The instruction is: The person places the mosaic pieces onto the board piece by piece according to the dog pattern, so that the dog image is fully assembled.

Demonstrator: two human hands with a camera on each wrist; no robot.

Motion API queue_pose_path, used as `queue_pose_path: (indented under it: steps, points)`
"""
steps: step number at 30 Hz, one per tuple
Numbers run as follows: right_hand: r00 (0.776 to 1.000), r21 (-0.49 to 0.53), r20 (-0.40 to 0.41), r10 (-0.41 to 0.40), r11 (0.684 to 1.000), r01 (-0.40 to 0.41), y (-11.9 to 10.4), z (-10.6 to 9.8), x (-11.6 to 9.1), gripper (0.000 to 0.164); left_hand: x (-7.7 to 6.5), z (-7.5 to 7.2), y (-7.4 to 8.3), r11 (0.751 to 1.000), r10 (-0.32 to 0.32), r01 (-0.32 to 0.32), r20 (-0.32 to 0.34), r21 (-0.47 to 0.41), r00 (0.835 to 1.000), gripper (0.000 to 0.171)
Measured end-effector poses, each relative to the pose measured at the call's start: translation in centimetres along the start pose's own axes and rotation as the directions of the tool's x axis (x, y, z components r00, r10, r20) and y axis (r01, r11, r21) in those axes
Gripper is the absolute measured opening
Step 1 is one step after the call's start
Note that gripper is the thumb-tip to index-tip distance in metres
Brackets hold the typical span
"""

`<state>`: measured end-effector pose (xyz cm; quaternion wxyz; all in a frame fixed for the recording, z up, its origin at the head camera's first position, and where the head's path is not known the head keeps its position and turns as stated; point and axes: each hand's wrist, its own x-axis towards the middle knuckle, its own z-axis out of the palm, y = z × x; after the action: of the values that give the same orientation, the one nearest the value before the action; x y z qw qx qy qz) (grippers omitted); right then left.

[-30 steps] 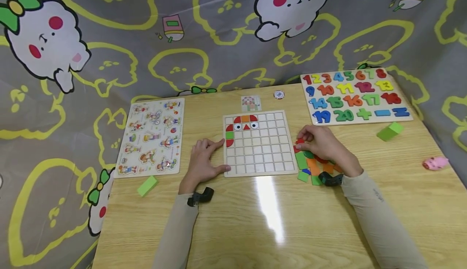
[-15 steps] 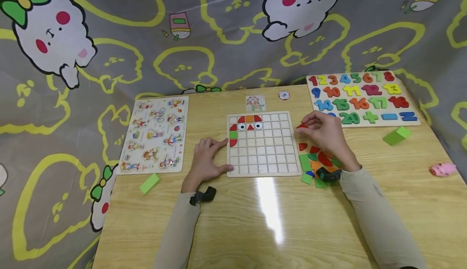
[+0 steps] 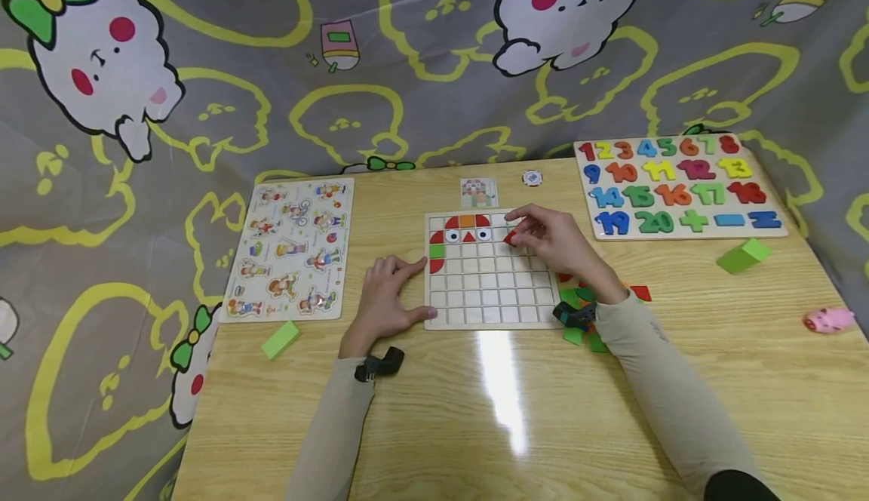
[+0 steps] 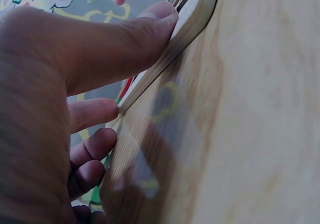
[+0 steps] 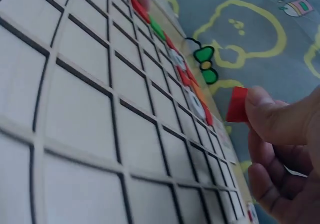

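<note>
The wooden grid board (image 3: 489,282) lies flat in the head view, with red, green and orange pieces and two round eye pieces at its upper left. My left hand (image 3: 385,301) touches the board's left side, thumb at the lower left corner and index finger farther up; the left wrist view shows the thumb (image 4: 157,29) on the board's edge. Over the board's upper right, my right hand (image 3: 553,241) pinches a small red piece (image 5: 236,105) between thumb and finger. Loose coloured pieces (image 3: 573,335) lie partly hidden under the right wrist.
Behind the board lie a picture card (image 3: 478,193) and a round token (image 3: 532,178). A number puzzle (image 3: 686,236) sits back right, a figure puzzle (image 3: 278,314) left. Green blocks (image 3: 280,340) stand on both sides; a pink pig (image 3: 828,320) is far right.
My right hand has lifted the red piece from the loose pile and carried it left over the grid board. The left hand stays at the board's edge.
</note>
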<state>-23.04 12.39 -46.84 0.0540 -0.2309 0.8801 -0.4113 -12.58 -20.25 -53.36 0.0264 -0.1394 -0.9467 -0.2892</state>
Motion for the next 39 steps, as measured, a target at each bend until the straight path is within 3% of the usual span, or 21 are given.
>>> queue_pose_path:
  steps: [6,13,19,27,34,39]
  points:
    - [1.000,0.035,-0.002,0.017,0.999,-0.016,-0.2,2.5,1.2,0.009,0.0,0.0,-0.1,1.000,0.003,-0.003,0.001,-0.001,1.000,0.091]
    - [0.999,-0.034,0.010,-0.038,0.999,0.038,0.3,4.2,1.8,0.005,0.1,0.0,0.1,1.000,0.007,-0.007,0.000,-0.006,1.000,0.090]
    - [0.998,-0.078,0.009,-0.058,0.995,0.059,0.1,4.2,1.6,0.007,0.1,0.0,0.1,1.000,0.007,-0.007,0.002,-0.006,1.000,0.091]
    - [0.996,-0.103,0.078,-0.046,0.993,0.054,0.0,4.2,1.3,0.011,0.0,-0.1,0.1,1.000,0.008,-0.008,-0.002,0.002,1.000,0.091]
    - [0.997,-0.111,0.049,-0.058,0.992,0.063,-0.3,4.6,1.2,0.011,0.1,-0.2,0.1,1.000,0.003,-0.003,-0.002,0.000,1.000,0.091]
    - [0.999,-0.097,0.025,-0.040,0.994,0.042,-0.3,3.5,0.5,0.014,0.0,-0.1,0.1,1.000,0.001,-0.001,-0.002,0.000,1.000,0.090]
